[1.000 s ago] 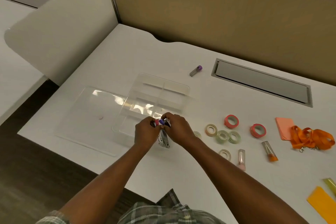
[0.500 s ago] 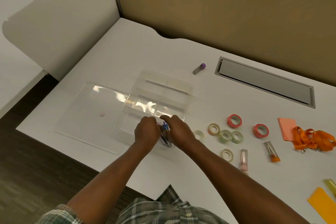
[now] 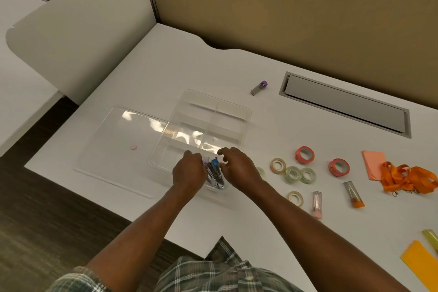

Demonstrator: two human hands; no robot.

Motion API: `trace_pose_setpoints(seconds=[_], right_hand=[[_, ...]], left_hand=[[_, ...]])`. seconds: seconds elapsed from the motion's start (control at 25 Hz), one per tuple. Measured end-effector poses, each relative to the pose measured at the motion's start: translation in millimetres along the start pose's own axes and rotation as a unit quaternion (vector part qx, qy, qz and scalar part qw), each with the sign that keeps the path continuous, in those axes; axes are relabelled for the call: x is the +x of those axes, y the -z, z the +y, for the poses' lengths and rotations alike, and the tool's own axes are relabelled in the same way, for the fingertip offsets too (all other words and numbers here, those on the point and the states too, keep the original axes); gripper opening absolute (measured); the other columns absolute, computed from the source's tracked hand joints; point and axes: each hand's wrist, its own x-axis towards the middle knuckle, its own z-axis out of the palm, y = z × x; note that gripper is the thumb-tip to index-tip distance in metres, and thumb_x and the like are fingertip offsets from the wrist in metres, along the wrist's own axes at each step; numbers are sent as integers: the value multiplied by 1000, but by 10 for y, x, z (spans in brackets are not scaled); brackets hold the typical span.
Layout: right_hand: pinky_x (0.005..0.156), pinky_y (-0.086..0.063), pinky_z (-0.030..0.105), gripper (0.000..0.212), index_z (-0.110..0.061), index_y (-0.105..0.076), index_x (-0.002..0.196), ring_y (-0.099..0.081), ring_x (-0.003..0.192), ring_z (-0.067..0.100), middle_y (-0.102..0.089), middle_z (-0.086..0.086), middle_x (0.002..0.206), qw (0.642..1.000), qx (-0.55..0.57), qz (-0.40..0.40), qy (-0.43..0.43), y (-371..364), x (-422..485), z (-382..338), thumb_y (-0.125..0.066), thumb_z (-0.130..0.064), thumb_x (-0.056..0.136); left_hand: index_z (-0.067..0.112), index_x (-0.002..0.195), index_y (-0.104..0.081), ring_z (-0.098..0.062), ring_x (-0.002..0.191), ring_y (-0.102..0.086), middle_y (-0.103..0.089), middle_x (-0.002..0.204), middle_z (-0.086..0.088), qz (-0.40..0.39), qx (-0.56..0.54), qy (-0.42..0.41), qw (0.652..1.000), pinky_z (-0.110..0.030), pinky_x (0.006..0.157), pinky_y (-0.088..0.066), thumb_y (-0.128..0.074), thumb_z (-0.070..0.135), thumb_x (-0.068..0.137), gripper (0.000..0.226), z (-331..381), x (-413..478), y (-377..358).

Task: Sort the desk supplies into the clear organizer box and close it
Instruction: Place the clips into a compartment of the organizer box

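Note:
The clear organizer box (image 3: 246,111) stands open on the white desk, its lid (image 3: 118,149) lying flat to its left. A bundle of several small clear tubes (image 3: 214,174) with coloured caps lies in the box's near right compartment. My left hand (image 3: 188,173) is curled against the bundle's left side. On the bundle's right, my right hand (image 3: 239,168) hovers with its fingers spread. Loose supplies lie to the right: a purple-capped tube (image 3: 259,87), two red tape rolls (image 3: 304,154), several pale tape rolls (image 3: 292,174), a pink tube (image 3: 317,204) and an orange-capped tube (image 3: 353,194).
An orange lanyard (image 3: 407,179) lies on pink sticky notes (image 3: 373,163) at the far right. An orange sheet (image 3: 422,265) and a yellow tube (image 3: 432,239) sit near the right edge. A grey cable hatch (image 3: 343,104) is set into the desk; tan partitions stand behind.
Both hands lowered the bundle of tubes into the near right compartment. My right hand's fingers have spread away from it.

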Motion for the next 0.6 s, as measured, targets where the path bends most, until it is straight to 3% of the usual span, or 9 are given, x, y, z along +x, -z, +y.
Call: trace_pose_setpoints(seconds=[0.24, 0.4, 0.6], right_hand=[[76, -52, 30, 27, -29, -60, 118, -63, 85, 9, -64, -10, 102, 999, 4, 50, -11, 160, -137, 191, -61, -38, 92], [69, -48, 26, 22, -26, -63, 113, -61, 79, 8, -65, -8, 98, 996, 14, 77, -36, 280, -294, 425, -60, -34, 93], [72, -54, 33, 18, -23, -66, 108, -62, 78, 10, -66, -8, 93, 987, 46, 109, -113, 485, -616, 890, -60, -26, 91]], left_hand=[[15, 96, -68, -18, 83, -66, -60, 101, -4, 18, -39, -37, 998, -25, 70, -49, -62, 41, 92, 26, 202, -64, -31], [17, 92, -67, -13, 78, -61, -59, 96, 0, 30, -59, -92, 994, -24, 68, -46, -63, 45, 90, 28, 441, -140, -96], [19, 95, -64, -16, 82, -61, -57, 97, 0, 3, -67, -177, 982, -24, 65, -40, -63, 43, 89, 25, 805, -276, -297]])
